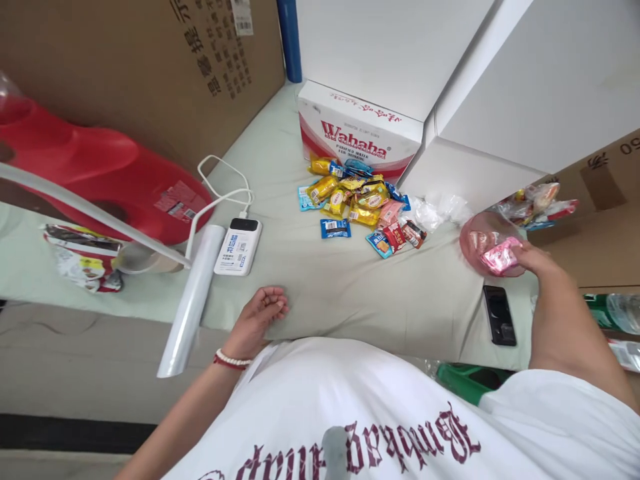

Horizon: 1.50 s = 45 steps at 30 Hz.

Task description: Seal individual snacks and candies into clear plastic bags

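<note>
My right hand [534,259] pinches a shiny pink snack packet [499,256] at the right side of the table. The packet is at the mouth of a translucent pinkish round container [470,241], with other packets visible inside. Curled loosely with nothing in it, my left hand [264,311] rests near the front edge of the green cloth [350,287]. A heap of small wrapped snacks [363,197], mostly yellow and blue, lies farther back. A blue packet [335,229] and a red packet [394,237] lie at its front.
Behind the heap stands a Wahaha box [360,137]. A white power bank [239,247] with a cable lies left, beside a pale roll [193,300] and a big red jug [110,173]. A black phone [499,315] lies below the container. Clear plastic [435,212] is crumpled behind.
</note>
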Motion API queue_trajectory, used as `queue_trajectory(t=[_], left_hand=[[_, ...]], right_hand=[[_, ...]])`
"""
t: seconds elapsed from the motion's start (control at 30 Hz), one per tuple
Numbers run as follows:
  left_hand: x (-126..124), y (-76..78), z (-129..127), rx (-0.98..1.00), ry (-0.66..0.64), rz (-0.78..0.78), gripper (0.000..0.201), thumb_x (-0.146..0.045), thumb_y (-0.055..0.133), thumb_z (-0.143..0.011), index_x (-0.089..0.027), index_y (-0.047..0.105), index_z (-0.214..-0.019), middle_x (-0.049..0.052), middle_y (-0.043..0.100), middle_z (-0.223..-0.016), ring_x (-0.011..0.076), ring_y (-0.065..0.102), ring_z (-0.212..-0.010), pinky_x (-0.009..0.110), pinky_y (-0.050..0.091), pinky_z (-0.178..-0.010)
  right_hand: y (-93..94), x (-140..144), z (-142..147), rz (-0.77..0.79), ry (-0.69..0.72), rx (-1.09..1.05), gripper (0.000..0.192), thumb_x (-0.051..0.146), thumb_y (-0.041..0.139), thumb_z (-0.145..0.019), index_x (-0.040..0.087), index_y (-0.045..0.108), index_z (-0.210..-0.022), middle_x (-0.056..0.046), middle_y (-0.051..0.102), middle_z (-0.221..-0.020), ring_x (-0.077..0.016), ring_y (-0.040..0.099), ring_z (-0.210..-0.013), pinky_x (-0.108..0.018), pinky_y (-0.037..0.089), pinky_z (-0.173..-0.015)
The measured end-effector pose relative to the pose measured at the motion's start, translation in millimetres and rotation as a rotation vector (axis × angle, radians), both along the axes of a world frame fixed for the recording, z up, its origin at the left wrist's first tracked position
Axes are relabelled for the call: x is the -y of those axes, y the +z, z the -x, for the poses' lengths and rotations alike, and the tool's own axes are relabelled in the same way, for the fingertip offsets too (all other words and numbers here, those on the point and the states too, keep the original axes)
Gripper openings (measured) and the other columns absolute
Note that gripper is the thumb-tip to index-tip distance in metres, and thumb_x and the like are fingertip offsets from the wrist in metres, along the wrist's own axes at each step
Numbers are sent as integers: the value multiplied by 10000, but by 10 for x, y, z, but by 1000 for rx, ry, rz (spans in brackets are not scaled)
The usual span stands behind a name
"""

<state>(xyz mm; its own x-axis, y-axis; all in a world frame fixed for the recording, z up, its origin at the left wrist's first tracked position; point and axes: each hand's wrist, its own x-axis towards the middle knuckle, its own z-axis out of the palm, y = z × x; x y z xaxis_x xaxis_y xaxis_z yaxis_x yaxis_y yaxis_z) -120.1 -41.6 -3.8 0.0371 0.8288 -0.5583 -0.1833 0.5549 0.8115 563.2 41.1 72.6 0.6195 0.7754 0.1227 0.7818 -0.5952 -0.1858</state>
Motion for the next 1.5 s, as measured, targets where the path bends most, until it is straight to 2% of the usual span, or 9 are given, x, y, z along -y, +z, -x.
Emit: queue_trajectory(t=[0.27,0.47,0.6,0.77,0.93,1.03,1.23,1.37,1.5], left_hand=[[-8,-22,0,-111,-14,-23,574,-538,908,-623,-190,661,-1005,8,678,-843,173,654,-769,283,516,-656],[-59,-66,-26,-167,-42,-22,571,-572,878,-616,-184,644,-963,-5,656,-775,168,636,-721,280,496,-635],[-72,-51,-80,-211,-72,-23,529,-563,844,-640,-182,646,-949,-9,645,-748,170,627,-714,285,488,-644],[-3,34,-52,-219,-116,-54,509,-581,835,-665,-182,663,-930,8,661,-777,178,627,-734,302,487,-676],[79,63,-24,-210,-105,-165,429,-565,786,-770,-191,667,-942,20,664,-822,179,621,-777,313,494,-729],[-40,102,-314,-154,-194,-234,380,-545,734,-834,-201,661,-979,41,672,-898,194,637,-847,319,515,-750],[-582,118,-1293,-101,-417,-519,465,-459,842,-718,-204,686,-1074,98,656,-1110,212,641,-951,288,520,-696],[-765,0,-1465,-29,-542,-515,303,-479,745,-820,-181,696,-802,25,663,-770,151,576,-719,282,473,-681],[-695,-103,-1315,4,-433,-376,350,-501,773,-775,-164,703,-837,19,672,-760,145,575,-692,282,463,-674]], right_hand=[[-104,140,99,257,-46,92,123,201,641,-869,182,761,-849,-275,571,-1434,-381,415,-1297,-564,298,-930],[-38,-343,556,-120,129,329,333,163,519,-925,64,753,-1140,-317,662,-1162,-327,520,-1119,-468,368,-922],[-238,-885,1204,-100,494,99,352,218,527,-924,122,747,-1182,-192,693,-1138,-274,598,-1018,-381,442,-944],[-566,-1203,1688,-31,457,-44,343,162,570,-805,139,756,-1092,-159,700,-1038,-282,639,-938,-405,508,-918],[-544,-648,2043,-427,507,-250,256,286,544,-903,200,754,-1021,-103,717,-1033,-237,672,-907,-383,560,-866],[-491,-96,2525,-590,569,-444,204,374,621,-925,248,765,-995,-66,727,-1030,-240,677,-969,-394,571,-874],[-496,605,3408,-427,680,-815,137,359,681,-934,330,811,-965,-60,741,-1026,-258,684,-993,-440,565,-920],[-595,788,3366,-455,545,-936,117,373,700,-925,321,804,-940,-48,718,-1035,-224,673,-877,-404,574,-841],[-710,921,3205,-511,299,-1116,150,419,756,-880,276,752,-925,-22,688,-919,-183,628,-772,-350,570,-739]])
